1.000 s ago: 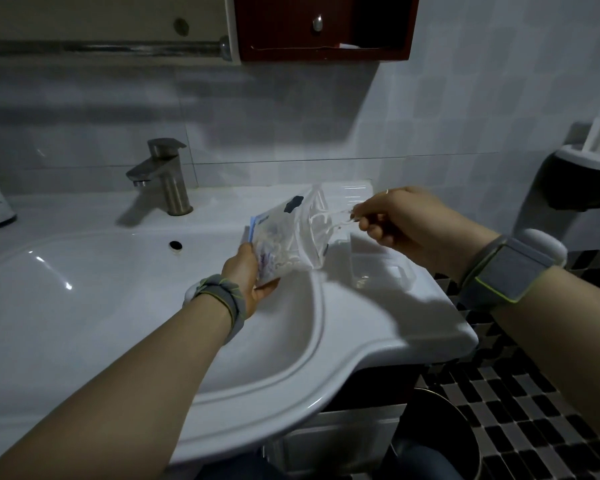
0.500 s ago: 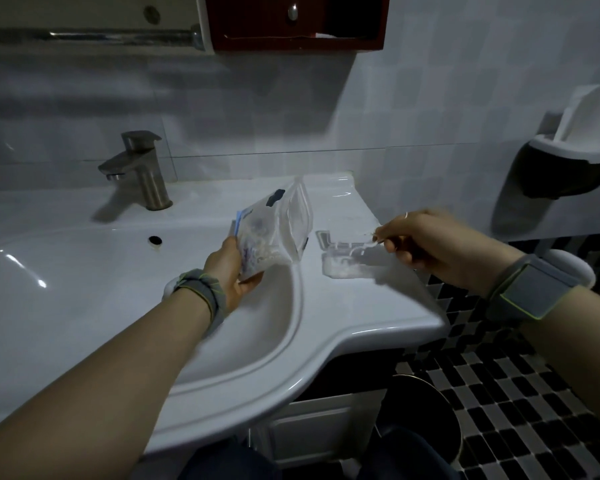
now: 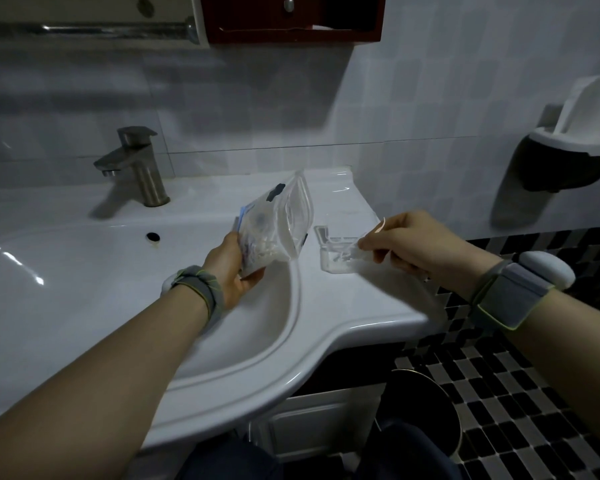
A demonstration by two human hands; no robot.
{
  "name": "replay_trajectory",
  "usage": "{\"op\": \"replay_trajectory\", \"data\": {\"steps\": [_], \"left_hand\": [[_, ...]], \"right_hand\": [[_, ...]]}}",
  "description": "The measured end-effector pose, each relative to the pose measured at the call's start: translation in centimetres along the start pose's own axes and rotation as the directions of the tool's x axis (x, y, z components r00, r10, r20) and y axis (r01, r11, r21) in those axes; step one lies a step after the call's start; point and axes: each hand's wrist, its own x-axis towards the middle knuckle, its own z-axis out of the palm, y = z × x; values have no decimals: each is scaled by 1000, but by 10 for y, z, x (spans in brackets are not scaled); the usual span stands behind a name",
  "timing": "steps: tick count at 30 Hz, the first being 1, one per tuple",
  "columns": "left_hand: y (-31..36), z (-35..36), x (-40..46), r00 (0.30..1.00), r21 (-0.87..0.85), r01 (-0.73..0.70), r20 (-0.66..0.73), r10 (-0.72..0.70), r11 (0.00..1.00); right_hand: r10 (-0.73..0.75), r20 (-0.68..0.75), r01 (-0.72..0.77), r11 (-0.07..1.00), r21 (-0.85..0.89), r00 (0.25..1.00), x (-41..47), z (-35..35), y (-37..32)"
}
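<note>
Zip bag (image 3: 278, 230) clear, blue-edged; box (image 3: 336, 259) clear; washbasin (image 3: 361, 306) white; floor tiles (image 3: 516, 393) black-and-white checked; cabinet (image 3: 291, 36) dark red; my wristbands (image 3: 510, 299) grey, lime-trimmed.

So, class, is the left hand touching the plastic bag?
Touching. The head view shows the left hand gripping the plastic bag by its lower end.

Most fingers of the left hand (image 3: 229, 268) are hidden behind the clear plastic zip bag (image 3: 278, 226), whose small white contents blur together. The thin white pieces (image 3: 381, 226) pinched by the right hand (image 3: 406, 237) over the clear plastic box (image 3: 333, 261) are too small to identify. The top edge cuts off the dark red wall cabinet (image 3: 291, 32).
</note>
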Motion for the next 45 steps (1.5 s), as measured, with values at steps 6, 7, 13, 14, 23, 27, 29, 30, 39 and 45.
{"op": "replay_trajectory", "data": {"steps": [6, 7, 13, 14, 23, 27, 29, 30, 39, 45], "left_hand": [[1, 9, -7, 1000, 3, -5, 27, 5, 1000], [1, 11, -9, 999, 3, -4, 37, 3, 1000], [3, 22, -17, 992, -28, -8, 126, 11, 1000], [3, 24, -18, 990, -39, -6, 144, 12, 999], [-1, 36, -31, 968, -43, 18, 251, -6, 999], [-3, 40, -34, 963, -46, 15, 269, -2, 999], [-3, 42, -36, 961, -57, 27, 275, -10, 998], [-3, 42, -37, 960, -66, 34, 279, -15, 997], [-5, 42, -34, 945, -95, 65, 326, -30, 993], [-5, 43, -31, 949, -98, 77, 314, -42, 992]], "right_hand": [[-121, -133, 103, 986, -129, 984, 5, 7, 14], [-141, -161, 118, 982, -144, 977, 6, 8, 16], [-289, -235, 213, 930, -301, 928, 5, 17, 26], [-305, -247, 212, 916, -340, 920, 4, 17, 27], [-393, -318, 216, 856, -470, 863, 4, 22, 27], [-376, -295, 218, 865, -452, 878, 4, 22, 24], [-373, -287, 215, 863, -458, 883, 6, 22, 22], [-375, -286, 217, 862, -459, 882, 6, 22, 20], [-402, -315, 253, 871, -421, 860, 8, 22, 18], [-392, -344, 191, 849, -493, 854, 16, 24, 30]]}}
